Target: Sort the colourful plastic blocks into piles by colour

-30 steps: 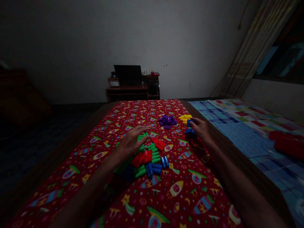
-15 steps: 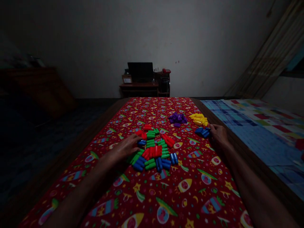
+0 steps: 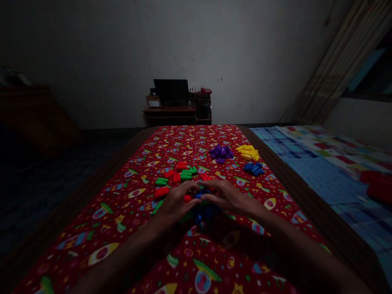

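Both hands rest over a mixed heap of small red, green and blue plastic pieces [image 3: 183, 175] on a red patterned cloth [image 3: 214, 253]. My left hand [image 3: 176, 202] lies with its fingers curved over the heap's left side. My right hand [image 3: 225, 196] covers the right side, its fingers bent over blue pieces [image 3: 203, 212]; what the fingers hold is hidden. Further back lie three sorted piles: purple [image 3: 221, 152], yellow [image 3: 247, 152] and blue [image 3: 253, 168].
The cloth covers a long wooden-edged table [image 3: 294, 179]. A checked blue and multicoloured sheet [image 3: 324, 159] lies to the right with red objects [image 3: 378, 183] on it. A small desk with a dark screen [image 3: 171, 93] stands at the far wall. The room is dim.
My right hand has left the blue pile at the table's right edge and come to the mixed heap. My left hand has shifted right, and the two hands now meet over the heap.
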A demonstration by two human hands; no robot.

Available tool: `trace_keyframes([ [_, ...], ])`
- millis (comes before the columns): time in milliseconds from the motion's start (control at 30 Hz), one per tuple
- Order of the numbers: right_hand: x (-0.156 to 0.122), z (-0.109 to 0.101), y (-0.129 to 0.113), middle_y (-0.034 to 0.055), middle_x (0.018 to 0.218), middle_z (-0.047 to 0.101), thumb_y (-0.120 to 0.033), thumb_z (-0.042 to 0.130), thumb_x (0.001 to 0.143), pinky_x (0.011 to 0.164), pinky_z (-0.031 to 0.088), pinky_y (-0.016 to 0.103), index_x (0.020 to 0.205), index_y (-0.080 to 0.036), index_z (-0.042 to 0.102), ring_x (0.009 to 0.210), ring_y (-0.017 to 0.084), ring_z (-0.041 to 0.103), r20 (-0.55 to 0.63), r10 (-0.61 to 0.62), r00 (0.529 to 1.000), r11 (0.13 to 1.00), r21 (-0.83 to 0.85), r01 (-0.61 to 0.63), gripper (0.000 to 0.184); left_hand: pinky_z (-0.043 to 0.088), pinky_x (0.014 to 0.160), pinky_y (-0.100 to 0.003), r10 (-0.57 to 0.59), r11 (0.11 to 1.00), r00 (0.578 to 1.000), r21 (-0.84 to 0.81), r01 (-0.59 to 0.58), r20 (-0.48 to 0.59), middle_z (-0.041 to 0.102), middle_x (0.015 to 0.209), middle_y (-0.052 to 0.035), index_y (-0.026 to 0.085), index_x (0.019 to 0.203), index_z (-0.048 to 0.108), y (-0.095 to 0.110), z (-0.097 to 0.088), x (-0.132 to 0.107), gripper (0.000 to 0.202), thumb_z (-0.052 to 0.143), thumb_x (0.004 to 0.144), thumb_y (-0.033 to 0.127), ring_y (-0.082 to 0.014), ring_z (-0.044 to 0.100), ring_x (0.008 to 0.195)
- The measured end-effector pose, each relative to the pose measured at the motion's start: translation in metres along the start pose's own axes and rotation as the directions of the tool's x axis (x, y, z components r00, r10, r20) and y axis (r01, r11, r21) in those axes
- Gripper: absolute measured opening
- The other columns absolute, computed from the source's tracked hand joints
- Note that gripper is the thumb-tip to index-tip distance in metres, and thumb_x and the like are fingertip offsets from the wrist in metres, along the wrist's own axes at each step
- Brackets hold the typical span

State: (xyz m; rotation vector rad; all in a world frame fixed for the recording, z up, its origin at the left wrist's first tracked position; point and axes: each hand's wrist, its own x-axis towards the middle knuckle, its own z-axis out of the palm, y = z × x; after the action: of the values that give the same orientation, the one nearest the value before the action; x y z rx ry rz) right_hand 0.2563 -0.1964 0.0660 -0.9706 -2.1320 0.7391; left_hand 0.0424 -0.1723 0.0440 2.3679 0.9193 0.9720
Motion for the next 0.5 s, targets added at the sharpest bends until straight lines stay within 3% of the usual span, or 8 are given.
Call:
trace_keyframes([
  [133, -0.005, 0.008, 0.005, 0.0024, 0.088, 0.069, -0.031, 0.060, 0.086, 0.067, 0.043, 0.023, 0.104, -0.016, 0.066, 0.075, 0.015, 0.061, 0.144, -0.028, 0.989, 0.994, -0.097, 0.043, 0.024, 0.052, 0.087, -0.033, 0.040, 0.999, 0.998, -0.020, -0.039, 0.049, 0.066, 0.104, -0.0047, 0.022, 0.102, 0.060, 0.006, 0.016, -0.010, 0.016, 0.059, 0.087, 0.026, -0.0195, 0.064, 0.098],
  [200, -0.007, 0.001, 0.016, 0.0039, 0.086, 0.068, -0.030, 0.061, 0.085, 0.067, 0.044, 0.024, 0.101, -0.015, 0.067, 0.075, 0.016, 0.060, 0.137, -0.025, 0.990, 0.976, -0.211, 0.054, 0.022, 0.051, 0.089, -0.033, 0.054, 0.999, 0.995, 0.000, -0.054, 0.084, 0.065, 0.109, -0.0055, 0.021, 0.105, 0.059, 0.004, 0.015, -0.011, 0.017, 0.057, 0.088, 0.024, -0.0194, 0.062, 0.103],
  [333, -0.009, -0.031, 0.049, 0.0134, 0.108, 0.065, -0.028, 0.061, 0.083, 0.083, 0.045, 0.034, 0.112, -0.015, 0.064, 0.097, 0.022, 0.058, -0.123, -0.122, 0.985, 0.888, -0.457, 0.053, 0.031, 0.050, 0.091, -0.032, 0.062, 0.993, 0.984, 0.094, -0.078, 0.165, 0.063, 0.113, -0.0063, 0.021, 0.102, 0.063, -0.002, -0.004, -0.005, 0.016, 0.052, 0.091, 0.025, -0.0196, 0.060, 0.106],
  [433, -0.014, -0.068, 0.077, 0.0128, 0.100, 0.068, -0.026, 0.060, 0.082, 0.083, 0.045, 0.035, 0.109, -0.015, 0.065, 0.092, 0.023, 0.060, -0.329, -0.045, 0.943, 0.810, -0.565, -0.158, 0.030, 0.051, 0.087, -0.032, 0.018, 0.984, 0.983, 0.169, -0.050, 0.184, 0.065, 0.108, -0.0067, 0.021, 0.101, 0.065, -0.010, -0.023, -0.002, 0.020, 0.049, 0.091, 0.029, -0.0201, 0.063, 0.098],
  [500, -0.022, -0.089, 0.094, 0.0132, 0.097, 0.068, -0.026, 0.059, 0.082, 0.081, 0.045, 0.035, 0.107, -0.013, 0.066, 0.090, 0.024, 0.060, -0.458, 0.025, 0.889, 0.731, -0.598, -0.329, 0.028, 0.051, 0.087, -0.033, -0.015, 0.979, 0.976, 0.201, -0.029, 0.215, 0.065, 0.108, -0.0073, 0.021, 0.104, 0.065, -0.020, -0.030, -0.004, 0.023, 0.050, 0.091, 0.031, -0.0207, 0.064, 0.098],
])
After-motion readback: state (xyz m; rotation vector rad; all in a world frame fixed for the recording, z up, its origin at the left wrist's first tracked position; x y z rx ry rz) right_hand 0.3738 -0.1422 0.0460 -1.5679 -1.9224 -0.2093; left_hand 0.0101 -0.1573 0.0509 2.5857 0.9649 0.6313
